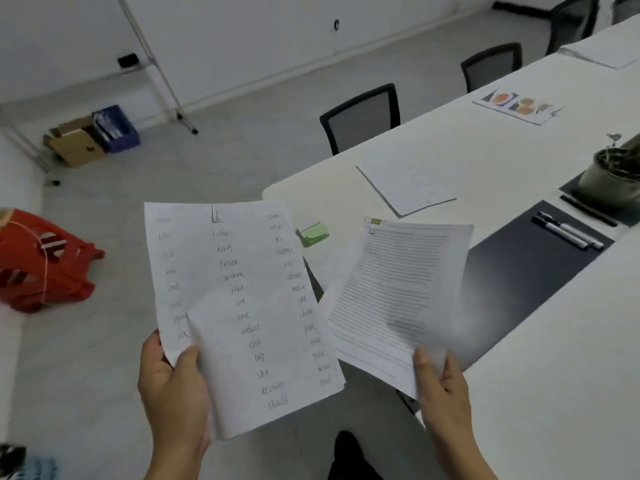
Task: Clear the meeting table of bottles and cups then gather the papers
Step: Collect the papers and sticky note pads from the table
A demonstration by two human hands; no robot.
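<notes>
My left hand (173,393) grips the lower left edge of a handwritten word-list sheet (242,299), held up over the floor beside the table. My right hand (446,400) pinches the bottom corner of a printed, clipped document (398,299), tilted above the table's near corner. More papers lie on the white meeting table (519,393): a blank-looking stack (408,183), a colourful printed sheet (517,105) and a far stack (602,51). No bottles or cups are visible.
A green stapler-like item (313,233) sits near the table corner. Two markers (568,233) lie on a dark mat (519,282). A potted plant (613,174) stands at the right. Black chairs (362,117) line the far side. Boxes (93,136) sit on the floor.
</notes>
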